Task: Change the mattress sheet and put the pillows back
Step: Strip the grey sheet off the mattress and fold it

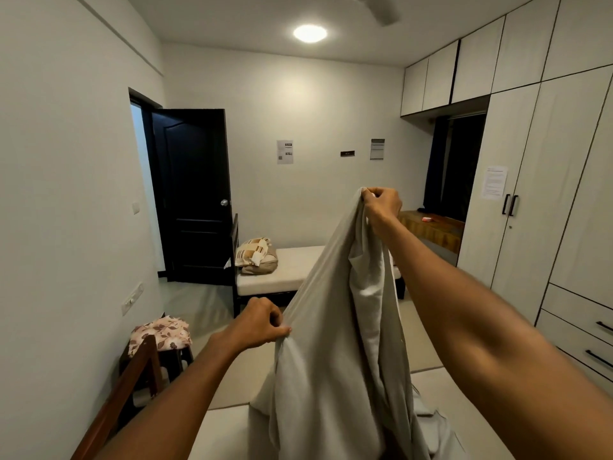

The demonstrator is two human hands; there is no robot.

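A pale grey-white sheet (335, 343) hangs in folds in front of me, its lower part bunched on the bare cream mattress (225, 429) below. My right hand (381, 204) is raised high and pinches the sheet's top edge. My left hand (262, 323) is lower and to the left, gripping the sheet's left edge. Two pillows (257, 257), one with a striped beige cover, lie stacked on a second bare mattress (282, 273) across the room.
A dark stool (166, 356) with a floral cloth (162, 333) stands at the left beside a wooden bed frame (132, 376). A black door (195, 194) stands open at the far left. White wardrobes (547, 194) with drawers line the right wall.
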